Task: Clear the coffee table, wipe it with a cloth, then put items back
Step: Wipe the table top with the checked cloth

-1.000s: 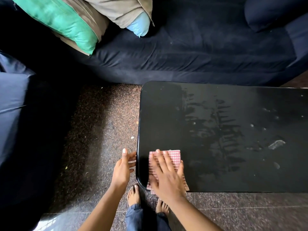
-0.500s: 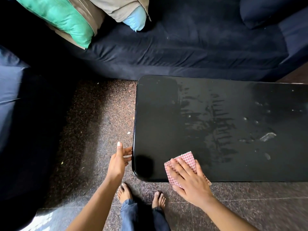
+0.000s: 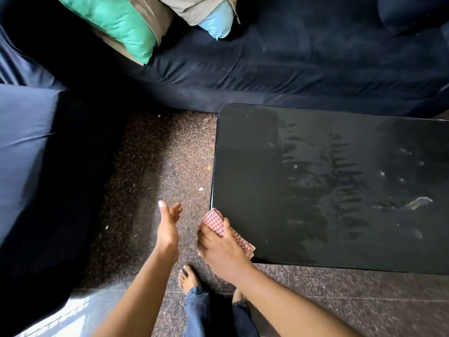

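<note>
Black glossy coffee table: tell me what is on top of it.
On the black glossy coffee table, wet streaks, a whitish scrap and the red checked cloth under the right hand. That corner is covered.

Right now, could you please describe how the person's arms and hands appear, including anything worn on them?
Both forearms are bare, with no sleeves showing. The left hand and the right hand wear no gloves, and no rings, watch or bracelets are visible. The left thumbnail looks pale, possibly painted. Lower down, blue denim trouser legs and bare feet show.
</note>
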Action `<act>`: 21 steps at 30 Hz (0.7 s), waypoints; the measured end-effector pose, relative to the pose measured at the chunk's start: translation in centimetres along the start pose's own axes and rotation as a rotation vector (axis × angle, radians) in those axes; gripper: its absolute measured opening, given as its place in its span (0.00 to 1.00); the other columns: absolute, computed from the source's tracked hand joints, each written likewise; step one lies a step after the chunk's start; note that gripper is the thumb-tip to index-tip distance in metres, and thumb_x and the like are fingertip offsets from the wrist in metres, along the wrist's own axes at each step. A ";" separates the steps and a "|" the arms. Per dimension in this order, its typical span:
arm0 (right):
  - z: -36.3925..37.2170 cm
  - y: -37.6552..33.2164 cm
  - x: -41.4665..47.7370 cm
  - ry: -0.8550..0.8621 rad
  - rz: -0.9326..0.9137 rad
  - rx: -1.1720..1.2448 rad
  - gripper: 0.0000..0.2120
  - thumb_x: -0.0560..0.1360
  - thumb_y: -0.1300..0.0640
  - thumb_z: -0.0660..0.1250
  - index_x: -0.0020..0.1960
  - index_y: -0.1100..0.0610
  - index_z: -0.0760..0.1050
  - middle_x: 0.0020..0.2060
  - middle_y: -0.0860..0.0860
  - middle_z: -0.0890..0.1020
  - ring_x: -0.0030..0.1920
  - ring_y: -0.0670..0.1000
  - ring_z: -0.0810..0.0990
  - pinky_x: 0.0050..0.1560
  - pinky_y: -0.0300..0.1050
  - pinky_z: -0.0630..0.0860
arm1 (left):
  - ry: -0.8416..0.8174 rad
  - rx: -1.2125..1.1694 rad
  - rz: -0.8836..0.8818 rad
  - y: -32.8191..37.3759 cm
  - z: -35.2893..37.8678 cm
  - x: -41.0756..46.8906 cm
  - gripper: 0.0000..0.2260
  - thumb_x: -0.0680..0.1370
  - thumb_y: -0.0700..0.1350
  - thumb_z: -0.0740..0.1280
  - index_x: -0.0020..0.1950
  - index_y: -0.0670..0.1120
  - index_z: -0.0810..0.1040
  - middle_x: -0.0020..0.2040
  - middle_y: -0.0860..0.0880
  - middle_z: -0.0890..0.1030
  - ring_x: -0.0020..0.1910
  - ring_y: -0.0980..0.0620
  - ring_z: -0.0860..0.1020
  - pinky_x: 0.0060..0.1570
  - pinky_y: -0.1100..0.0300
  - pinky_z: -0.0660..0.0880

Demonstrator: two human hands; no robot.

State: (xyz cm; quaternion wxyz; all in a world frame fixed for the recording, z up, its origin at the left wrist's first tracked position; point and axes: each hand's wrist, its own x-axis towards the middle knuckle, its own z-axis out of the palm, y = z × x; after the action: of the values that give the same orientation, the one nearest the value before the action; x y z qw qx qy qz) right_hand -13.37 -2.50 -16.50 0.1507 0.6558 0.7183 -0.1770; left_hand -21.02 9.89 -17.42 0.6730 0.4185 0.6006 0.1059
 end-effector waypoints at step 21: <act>-6.6 7.9 5.4 -0.045 -0.035 0.121 0.17 0.75 0.48 0.60 0.59 0.56 0.77 0.54 0.50 0.77 0.59 0.51 0.69 0.64 0.61 0.61 | -0.008 -0.061 -0.033 -2.7 -1.3 -0.2 0.34 0.80 0.63 0.39 0.67 0.45 0.74 0.62 0.49 0.78 0.59 0.49 0.75 0.72 0.45 0.54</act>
State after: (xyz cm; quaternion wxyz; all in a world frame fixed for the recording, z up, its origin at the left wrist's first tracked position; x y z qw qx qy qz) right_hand -5.96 5.94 -13.46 0.1236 0.6467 0.7142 -0.2376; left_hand -23.22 8.57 -19.06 0.6894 0.3884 0.6012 0.1115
